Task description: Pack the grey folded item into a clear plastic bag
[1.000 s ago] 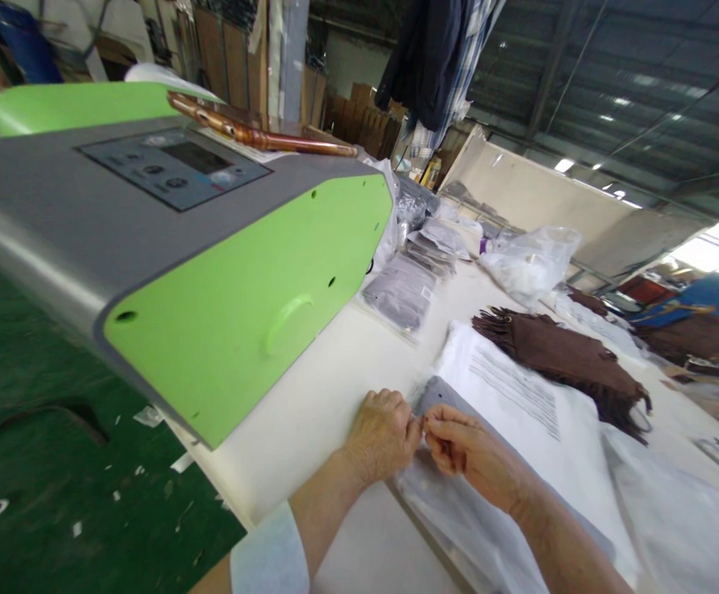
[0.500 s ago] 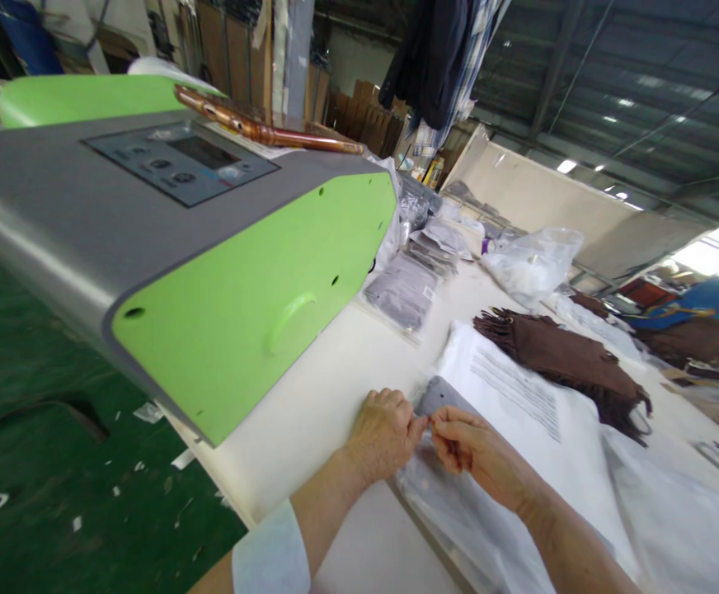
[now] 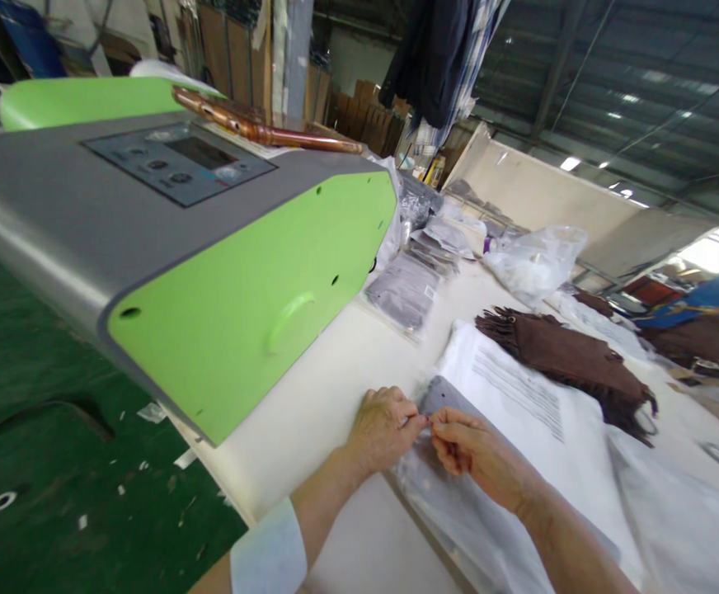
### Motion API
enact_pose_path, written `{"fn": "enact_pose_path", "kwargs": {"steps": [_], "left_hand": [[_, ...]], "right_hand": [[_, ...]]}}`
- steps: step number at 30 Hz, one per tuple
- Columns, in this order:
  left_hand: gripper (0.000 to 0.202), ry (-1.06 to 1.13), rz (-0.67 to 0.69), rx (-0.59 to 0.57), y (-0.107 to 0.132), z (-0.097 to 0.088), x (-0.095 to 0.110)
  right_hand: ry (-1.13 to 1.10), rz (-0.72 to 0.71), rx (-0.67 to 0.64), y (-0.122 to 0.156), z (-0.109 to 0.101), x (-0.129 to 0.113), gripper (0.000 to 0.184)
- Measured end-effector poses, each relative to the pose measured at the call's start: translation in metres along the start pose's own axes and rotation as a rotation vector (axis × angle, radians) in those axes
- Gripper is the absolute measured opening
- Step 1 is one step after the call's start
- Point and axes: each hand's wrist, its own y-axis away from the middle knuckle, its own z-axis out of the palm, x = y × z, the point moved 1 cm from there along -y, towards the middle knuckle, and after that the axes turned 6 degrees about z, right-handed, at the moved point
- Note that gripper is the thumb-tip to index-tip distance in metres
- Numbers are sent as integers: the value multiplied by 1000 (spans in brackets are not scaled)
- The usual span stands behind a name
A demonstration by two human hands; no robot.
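Note:
My left hand (image 3: 384, 429) is closed, its thumb and fingers pinched together at the near left corner of a clear plastic bag (image 3: 458, 511). Almost touching it at the fingertips, my right hand (image 3: 467, 450) is pinched shut too. Whatever sits between the fingers is too small to make out. Beneath both hands lies the bag, with a grey flat piece (image 3: 452, 398) showing at its upper end. Just right of it is a white printed bag (image 3: 511, 379), lying flat on the table.
A grey and green machine (image 3: 254, 313) with a control panel stands at the left of the white table (image 3: 298, 412). A brown fringed bag (image 3: 570, 355) lies to the right. Farther back are packed grey items (image 3: 402, 293) and a crumpled plastic bag (image 3: 536, 260).
Both hands stay pinched together at nearly the same spot. My left fingers have shifted slightly; the view has moved a little.

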Motion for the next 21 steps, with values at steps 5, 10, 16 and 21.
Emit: {"fn": "enact_pose_path", "kwargs": {"steps": [5,10,16,21], "left_hand": [[20,38,-41,-57,-2,-3,1],[17,61,-46,-107,-4,-6,0],[18,56,-18,-134,-5,-5,-3],[20,34,2,-126,-5,-1,-4]], "right_hand": [[13,2,-13,-1,-1,2,18],[53,10,16,-1,4,-1,20],[123,13,75,1,11,-9,21],[183,22,105,0,13,-13,21]]}}
